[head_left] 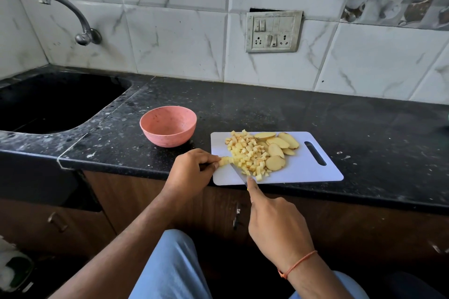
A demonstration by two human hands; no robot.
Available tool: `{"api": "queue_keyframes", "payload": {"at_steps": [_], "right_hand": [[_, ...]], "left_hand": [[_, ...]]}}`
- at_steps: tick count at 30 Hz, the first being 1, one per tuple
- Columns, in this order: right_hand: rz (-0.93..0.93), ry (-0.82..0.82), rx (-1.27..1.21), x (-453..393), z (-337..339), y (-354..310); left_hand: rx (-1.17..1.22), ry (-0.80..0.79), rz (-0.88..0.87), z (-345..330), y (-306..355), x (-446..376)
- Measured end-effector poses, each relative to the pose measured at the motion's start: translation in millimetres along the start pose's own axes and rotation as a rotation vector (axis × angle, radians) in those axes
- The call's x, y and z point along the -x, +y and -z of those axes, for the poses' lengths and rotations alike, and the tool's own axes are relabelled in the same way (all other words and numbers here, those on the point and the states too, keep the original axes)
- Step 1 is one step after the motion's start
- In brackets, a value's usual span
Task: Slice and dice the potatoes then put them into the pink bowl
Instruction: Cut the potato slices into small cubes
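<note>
1. Leftmost of the task's things, the pink bowl (168,126) sits on the dark desk (340,114), just left of the cutting board (315,172); looks empty. Prob light plastic w/ a thin rim, so it may skid if bumped.
2. Left hand (192,172): its grip is curled round a small bundle of potato strips (226,160) at the board's left edge. Strips are wet, starchy, slippery; pinch from both sides, fingertips back from the cut line.
3. Knife blade (239,173) angles across the board just right of the strips. Right hand (277,223) is closed on the handle, forefinger along the spine; handle itself hidden.
4. Diced potato pile (247,153) mid-board: loose, firm cubes that scatter easily, so scoop w/ cupped hand or slide off w/ the blade.
5. Potato slices (279,147) at the pile's right, overlapping: stiff but snap-prone, slick faces; stack flat before cutting.
</note>
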State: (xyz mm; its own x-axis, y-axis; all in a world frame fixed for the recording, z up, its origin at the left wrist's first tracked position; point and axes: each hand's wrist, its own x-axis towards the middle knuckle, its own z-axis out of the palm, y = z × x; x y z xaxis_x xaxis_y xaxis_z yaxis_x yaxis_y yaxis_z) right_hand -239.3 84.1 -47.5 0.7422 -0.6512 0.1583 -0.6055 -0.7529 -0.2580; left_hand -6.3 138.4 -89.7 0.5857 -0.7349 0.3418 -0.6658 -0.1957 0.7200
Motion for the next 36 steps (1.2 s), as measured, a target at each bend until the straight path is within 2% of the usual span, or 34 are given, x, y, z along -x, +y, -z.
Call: {"api": "queue_keyframes", "payload": {"at_steps": [6, 16, 28, 36], "right_hand": [[-0.011, 0.040, -0.155, -2.2, 0.7, -4.0], [0.056, 0.064, -0.024, -14.9, -5.1, -21.7], [0.077, -0.018, 0.039, -40.3, -16.7, -32.4], [0.103, -0.059, 0.032, -50.3, -16.7, -32.8]], "left_hand": [[-0.001, -0.004, 0.058, 4.4, 2.3, -7.8], [0.005, -0.059, 0.201, 13.6, 5.8, -14.5], [-0.016, -0.100, 0.230, 16.0, 7.4, -21.2], [-0.008, -0.051, 0.225, 13.6, 9.3, -17.6]]}}
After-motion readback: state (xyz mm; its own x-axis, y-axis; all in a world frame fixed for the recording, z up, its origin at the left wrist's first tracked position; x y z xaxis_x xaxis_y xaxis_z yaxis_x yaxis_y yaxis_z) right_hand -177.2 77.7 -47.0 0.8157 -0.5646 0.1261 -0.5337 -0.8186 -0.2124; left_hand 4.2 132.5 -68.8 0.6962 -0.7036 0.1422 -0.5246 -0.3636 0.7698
